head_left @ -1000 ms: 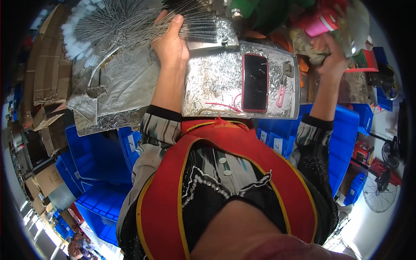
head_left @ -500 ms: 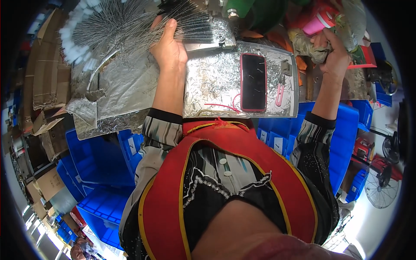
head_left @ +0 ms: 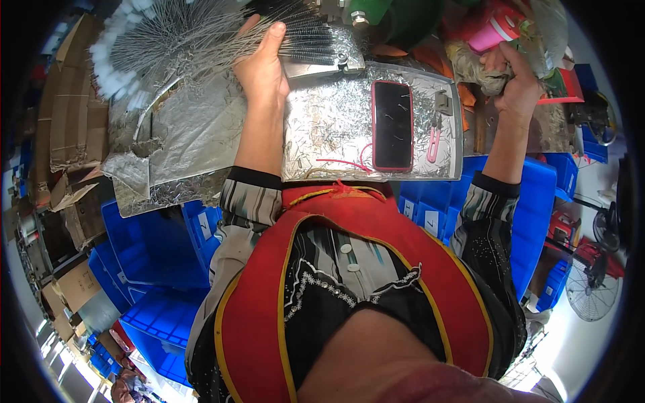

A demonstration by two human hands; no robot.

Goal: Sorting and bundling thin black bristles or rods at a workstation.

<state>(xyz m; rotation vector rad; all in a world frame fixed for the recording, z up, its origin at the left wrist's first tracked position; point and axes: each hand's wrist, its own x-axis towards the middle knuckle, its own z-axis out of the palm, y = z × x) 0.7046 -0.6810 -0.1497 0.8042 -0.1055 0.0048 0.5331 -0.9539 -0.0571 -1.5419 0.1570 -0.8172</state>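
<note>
My left hand [head_left: 263, 62] rests on a fan of thin wire rods [head_left: 181, 40] lying on the foil-covered bench [head_left: 195, 127], its fingers curled over the rods near their dark ends. My right hand [head_left: 517, 84] is far to the right, fingers closed on a tan clump of fibre [head_left: 478, 67] beside a pink cup [head_left: 498, 30]. Between the hands lies a foil-covered board [head_left: 336, 127] with a phone in a red case [head_left: 392, 125] and small pink pliers [head_left: 435, 142] on it.
Blue plastic bins [head_left: 158, 248] are stacked below the bench on both sides. Cardboard boxes [head_left: 70, 121] stand at the left. A floor fan [head_left: 591, 289] is at the lower right. A green cylinder [head_left: 396, 17] stands behind the board.
My left hand has slid a little along the wire rods. My right hand has kept its grip on the fibre clump and shifted slightly.
</note>
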